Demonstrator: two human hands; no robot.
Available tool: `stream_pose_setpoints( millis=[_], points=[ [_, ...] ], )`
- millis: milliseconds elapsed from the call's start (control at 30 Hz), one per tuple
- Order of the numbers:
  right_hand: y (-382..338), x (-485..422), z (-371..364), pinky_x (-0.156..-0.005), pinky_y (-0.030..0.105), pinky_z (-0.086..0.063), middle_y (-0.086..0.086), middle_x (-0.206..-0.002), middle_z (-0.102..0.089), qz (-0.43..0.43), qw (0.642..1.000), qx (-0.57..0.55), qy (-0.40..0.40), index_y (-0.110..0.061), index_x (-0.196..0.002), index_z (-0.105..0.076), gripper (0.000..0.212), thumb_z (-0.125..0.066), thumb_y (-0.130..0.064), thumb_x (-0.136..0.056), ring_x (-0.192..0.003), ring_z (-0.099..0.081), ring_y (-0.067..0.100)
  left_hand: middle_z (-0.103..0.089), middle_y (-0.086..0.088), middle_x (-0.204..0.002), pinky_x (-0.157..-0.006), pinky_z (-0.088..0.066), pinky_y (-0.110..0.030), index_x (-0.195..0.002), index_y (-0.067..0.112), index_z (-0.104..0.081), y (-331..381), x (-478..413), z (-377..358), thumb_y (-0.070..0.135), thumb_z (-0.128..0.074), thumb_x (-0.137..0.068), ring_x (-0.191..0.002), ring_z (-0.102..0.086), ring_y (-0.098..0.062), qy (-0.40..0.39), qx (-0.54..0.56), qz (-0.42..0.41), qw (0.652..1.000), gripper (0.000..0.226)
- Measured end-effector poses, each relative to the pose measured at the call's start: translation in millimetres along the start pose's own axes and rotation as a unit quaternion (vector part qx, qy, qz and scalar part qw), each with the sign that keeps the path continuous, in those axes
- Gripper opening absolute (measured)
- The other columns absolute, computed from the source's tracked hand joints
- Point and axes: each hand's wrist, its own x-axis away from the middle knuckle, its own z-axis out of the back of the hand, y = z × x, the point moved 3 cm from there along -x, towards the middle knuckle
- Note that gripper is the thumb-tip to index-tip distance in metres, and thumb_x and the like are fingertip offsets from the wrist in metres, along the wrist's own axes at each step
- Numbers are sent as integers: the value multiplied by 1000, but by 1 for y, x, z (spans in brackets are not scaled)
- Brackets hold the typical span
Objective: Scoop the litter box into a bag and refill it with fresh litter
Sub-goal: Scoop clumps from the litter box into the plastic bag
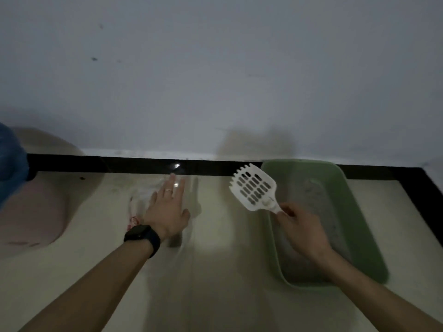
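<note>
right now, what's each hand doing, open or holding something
Left hand: open, fingers straight, over the clear bag.
Right hand: gripping the white scoop by its handle, above the litter box.

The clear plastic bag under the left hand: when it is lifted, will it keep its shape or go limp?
Probably limp: the clear plastic bag lies flat and wrinkled on the floor, so it looks thin. Likely very light and apt to slide; the left hand rests flat on it. Its mouth would probably need holding open.
</note>
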Motion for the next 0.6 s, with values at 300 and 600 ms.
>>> stream_pose_setpoints(
  millis=[300,600],
  points=[
    [179,50,42,-59,27,-41,1,-62,-63,-249,968,26,-4,-16,-65,-62,35,-55,-34,-94,-70,-64,29,6,-2,-166,-123,-3,-47,-158,20,5,188,-10,-52,39,-31,-102,-152,7,-23,-77,-76,-201,974,69],
    [187,32,25,-68,31,-43,10,-99,-69,-240,959,133,-72,-19,-90,-59,24,-45,-38,-91,-92,-64,30,35,4,-156,-122,5,-42,-151,17,26,216,-6,-104,42,-12,-104,-150,17,-13,-101,-23,-141,985,65]
  ],
)
